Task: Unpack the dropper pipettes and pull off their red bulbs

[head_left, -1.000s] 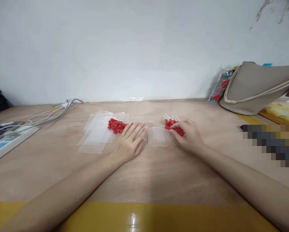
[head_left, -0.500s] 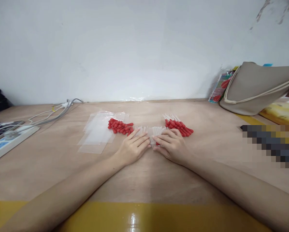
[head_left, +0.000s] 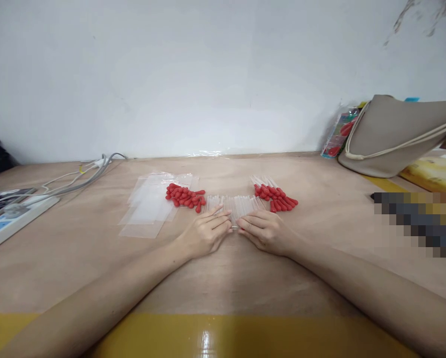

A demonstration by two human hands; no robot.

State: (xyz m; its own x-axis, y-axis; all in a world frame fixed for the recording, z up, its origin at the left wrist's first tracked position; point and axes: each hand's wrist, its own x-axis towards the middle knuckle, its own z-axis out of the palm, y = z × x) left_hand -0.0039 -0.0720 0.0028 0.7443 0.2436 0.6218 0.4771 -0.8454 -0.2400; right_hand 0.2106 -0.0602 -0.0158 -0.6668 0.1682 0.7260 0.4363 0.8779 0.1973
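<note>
A row of clear-stemmed droppers (head_left: 241, 203) lies side by side in the middle of the table, near ends mostly covered by my hands. My left hand (head_left: 209, 231) is closed over the left part of the row, fingers together and bent. From the right, my right hand (head_left: 264, 229) grips the other part, its fingers curled over the stems and the thumb at their near end. Left of the row sits a heap of red dropper bulbs (head_left: 185, 195). On the right, another pile of red-bulbed droppers (head_left: 277, 196) has its clear stems pointing away.
Clear plastic bags (head_left: 144, 211) lie spread at the left, partly under the red bulbs. Farther left are a power strip (head_left: 17, 221) and cables (head_left: 84, 179). A grey bag (head_left: 394, 134) and a printed packet (head_left: 338, 132) stand at the back right.
Both hands have drawn slightly nearer to me, with fingers more bent round the near ends. More of the clear stems shows. The side piles have not moved.
</note>
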